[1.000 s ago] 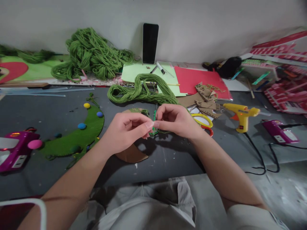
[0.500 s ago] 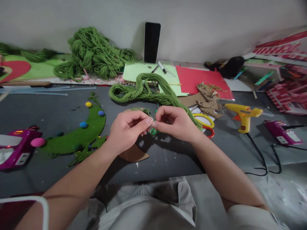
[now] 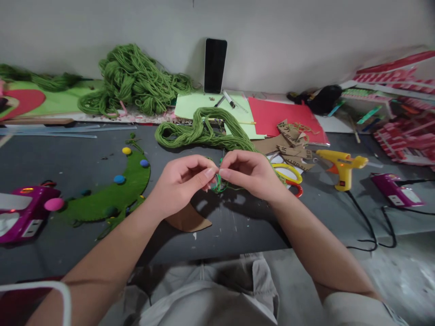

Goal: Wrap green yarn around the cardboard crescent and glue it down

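In front of my body, my left hand [image 3: 186, 183] and my right hand [image 3: 249, 175] meet fingertip to fingertip. Thumb and forefinger are pinched together on each hand; whatever lies between them is too small to make out. A tangle of bright green strands [image 3: 219, 183] shows just beneath the fingertips. Below my left hand lies a brown cardboard crescent [image 3: 189, 219], its upper part covered by the hand. Behind both hands rests a looped hank of green yarn [image 3: 212, 133]. Scissors with yellow and red handles [image 3: 299, 175] lie to the right of my right hand.
At left is a green yarn-covered crescent [image 3: 117, 199] with coloured pompoms, beside a purple box [image 3: 25, 213]. A yellow glue gun [image 3: 343, 167] and another purple box [image 3: 396, 190] are at right. Behind are a yarn heap [image 3: 136, 81], a phone [image 3: 215, 65] and red paper [image 3: 285, 117].
The view has tilted slightly, so the background sits a little lower. My hands stay pinched together, with the fingertips shifted only a little.
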Demonstrator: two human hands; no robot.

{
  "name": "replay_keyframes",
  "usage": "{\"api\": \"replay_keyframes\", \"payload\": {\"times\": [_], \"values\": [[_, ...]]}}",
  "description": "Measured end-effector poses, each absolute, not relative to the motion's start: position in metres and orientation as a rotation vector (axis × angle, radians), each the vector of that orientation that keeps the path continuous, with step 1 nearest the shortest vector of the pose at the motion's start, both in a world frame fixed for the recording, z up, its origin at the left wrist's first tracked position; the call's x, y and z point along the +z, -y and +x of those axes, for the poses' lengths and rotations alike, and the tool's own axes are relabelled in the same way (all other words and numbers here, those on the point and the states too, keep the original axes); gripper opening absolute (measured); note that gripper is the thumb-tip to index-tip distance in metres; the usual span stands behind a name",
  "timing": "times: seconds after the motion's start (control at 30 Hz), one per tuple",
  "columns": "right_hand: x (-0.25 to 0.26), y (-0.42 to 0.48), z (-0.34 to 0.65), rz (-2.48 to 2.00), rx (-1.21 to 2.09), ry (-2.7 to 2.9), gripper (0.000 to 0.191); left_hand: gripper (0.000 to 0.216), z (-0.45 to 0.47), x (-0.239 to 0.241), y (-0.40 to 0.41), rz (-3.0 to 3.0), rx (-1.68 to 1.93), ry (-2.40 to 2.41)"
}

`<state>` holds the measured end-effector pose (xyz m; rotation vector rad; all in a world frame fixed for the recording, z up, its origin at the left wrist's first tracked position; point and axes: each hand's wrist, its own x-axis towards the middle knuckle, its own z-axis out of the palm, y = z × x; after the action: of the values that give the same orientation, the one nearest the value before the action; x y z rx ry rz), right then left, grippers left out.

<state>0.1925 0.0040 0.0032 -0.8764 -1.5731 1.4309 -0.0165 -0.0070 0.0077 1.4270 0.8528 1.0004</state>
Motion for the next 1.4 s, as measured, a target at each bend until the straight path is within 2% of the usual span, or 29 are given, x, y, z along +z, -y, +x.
{"api": "replay_keyframes", "payload": {"times": [0.17,0.4,0.77,1.0,1.13,1.2,1.33,1.4], "values": [[0.004,-0.005,0.192,-0.902,1.421,1.543,0.035,0.017,-0.016,0.01,0.008,1.458,0.977,-0.846],[0.006,-0.004,0.192,-0.856,1.464,1.512,0.028,0.028,-0.015,0.01,0.006,1.483,0.949,-0.901],[0.001,-0.003,0.188,-0.995,1.339,1.59,0.033,0.024,-0.016,-0.003,0.006,1.666,1.041,-1.22],[0.0,-0.013,0.206,-0.735,1.643,1.776,0.025,0.032,-0.025,0.004,0.002,1.745,0.715,-1.053],[-0.001,-0.015,0.21,-0.599,1.806,1.638,0.026,0.03,-0.026,0.005,0.004,1.701,0.711,-0.982],[-0.005,-0.015,0.207,-0.47,1.847,1.481,0.031,0.029,-0.026,0.006,0.006,1.697,0.757,-0.991],[-0.018,-0.015,0.194,0.0,1.893,1.352,0.063,0.028,-0.023,0.009,0.009,1.719,0.773,-1.001],[-0.024,-0.016,0.189,0.227,1.922,1.378,0.073,0.027,-0.021,0.011,0.01,1.722,0.747,-0.996]]}}
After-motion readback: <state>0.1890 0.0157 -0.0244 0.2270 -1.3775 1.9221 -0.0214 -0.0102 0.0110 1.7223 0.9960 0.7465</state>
